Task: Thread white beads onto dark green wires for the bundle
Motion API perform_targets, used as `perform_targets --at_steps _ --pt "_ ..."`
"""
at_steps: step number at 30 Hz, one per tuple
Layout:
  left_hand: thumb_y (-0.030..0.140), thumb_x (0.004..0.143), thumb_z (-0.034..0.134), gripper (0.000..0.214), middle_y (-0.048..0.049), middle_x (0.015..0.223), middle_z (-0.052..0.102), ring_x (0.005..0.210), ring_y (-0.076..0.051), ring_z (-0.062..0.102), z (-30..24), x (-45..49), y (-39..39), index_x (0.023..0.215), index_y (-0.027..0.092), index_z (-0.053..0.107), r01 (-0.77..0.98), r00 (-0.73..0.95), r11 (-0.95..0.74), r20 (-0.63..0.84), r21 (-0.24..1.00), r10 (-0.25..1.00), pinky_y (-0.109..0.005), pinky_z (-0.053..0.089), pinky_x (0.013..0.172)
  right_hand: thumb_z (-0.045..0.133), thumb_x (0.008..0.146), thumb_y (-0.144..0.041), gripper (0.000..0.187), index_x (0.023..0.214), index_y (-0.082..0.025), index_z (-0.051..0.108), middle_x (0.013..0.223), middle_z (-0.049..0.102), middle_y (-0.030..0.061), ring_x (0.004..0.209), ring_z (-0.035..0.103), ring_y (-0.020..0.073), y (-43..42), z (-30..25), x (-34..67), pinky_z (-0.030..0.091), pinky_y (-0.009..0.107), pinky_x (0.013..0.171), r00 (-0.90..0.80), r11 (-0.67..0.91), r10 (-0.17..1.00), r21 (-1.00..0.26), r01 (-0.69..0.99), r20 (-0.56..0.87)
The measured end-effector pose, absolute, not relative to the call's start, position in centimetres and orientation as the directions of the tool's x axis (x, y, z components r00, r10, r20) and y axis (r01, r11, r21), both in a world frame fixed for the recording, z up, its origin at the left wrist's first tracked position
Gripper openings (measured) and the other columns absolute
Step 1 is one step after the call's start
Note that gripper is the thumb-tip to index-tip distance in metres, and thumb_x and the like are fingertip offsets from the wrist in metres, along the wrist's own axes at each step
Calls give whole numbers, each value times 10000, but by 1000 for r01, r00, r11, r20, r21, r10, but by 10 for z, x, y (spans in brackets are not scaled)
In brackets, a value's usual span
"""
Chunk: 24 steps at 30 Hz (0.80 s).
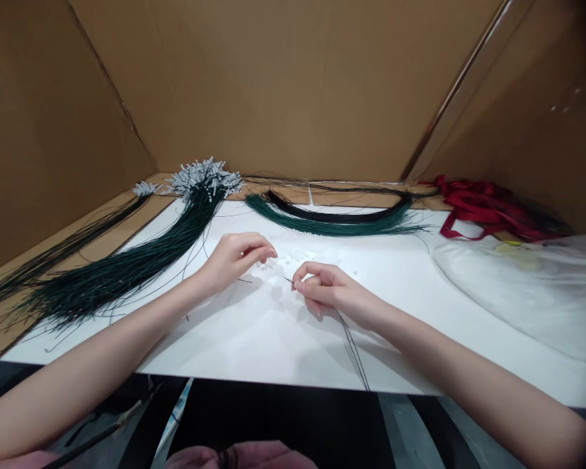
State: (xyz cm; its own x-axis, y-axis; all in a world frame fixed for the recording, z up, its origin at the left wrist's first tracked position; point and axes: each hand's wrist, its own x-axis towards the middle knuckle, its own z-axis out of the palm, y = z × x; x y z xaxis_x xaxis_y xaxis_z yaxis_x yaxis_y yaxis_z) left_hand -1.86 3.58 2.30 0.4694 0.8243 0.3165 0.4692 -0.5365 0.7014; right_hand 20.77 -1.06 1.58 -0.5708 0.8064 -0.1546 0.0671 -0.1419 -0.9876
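Observation:
My right hand (322,291) is curled in a pinch around a thin dark wire (352,348) whose tip pokes out past my thumb and whose tail trails back over the table edge. My left hand (237,255) rests on the white table (254,339), fingertips pinched together over a scatter of small white beads (293,259); what they hold is too small to name. A big bundle of dark green wires (127,267) with white beaded tips (202,177) lies to the left of that hand.
A curved bundle of green and black wires (336,221) lies at the back centre. Red ribbon (488,208) is heaped at the back right, with a clear plastic bag (527,286) in front of it. Cardboard walls (283,85) enclose the table on three sides.

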Motion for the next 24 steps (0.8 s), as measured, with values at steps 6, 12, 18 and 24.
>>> perform_targets --at_steps 6,12,18,24 --pt "267 882 617 127 -23 838 621 723 -124 542 7 -32 57 857 169 694 585 581 -670 342 456 739 -225 389 661 630 843 -288 162 770 -166 553 476 517 -55 445 365 61 -9 12 206 254 202 464 -505 -81 855 -993 87 -114" --pt "230 842 668 51 -16 837 607 822 -155 554 9 -31 55 829 182 679 616 627 -690 294 379 721 -240 392 717 626 865 -332 177 807 -171 578 483 509 -64 445 393 67 -10 6 206 304 204 480 -471 19 882 -996 89 -26" --pt "232 841 667 65 -28 841 628 844 -179 562 5 -34 60 811 175 676 669 629 -668 230 325 742 -277 402 777 619 884 -344 178 869 -167 630 481 443 -80 441 376 62 -14 8 206 278 194 452 -463 77 886 -992 104 20" --pt "208 867 613 79 -21 830 631 768 -148 545 7 -29 54 812 159 642 618 617 -637 218 460 756 -264 392 725 633 882 -339 183 834 -164 621 512 425 -78 455 383 53 -15 7 204 278 182 445 -430 126 900 -986 106 69"
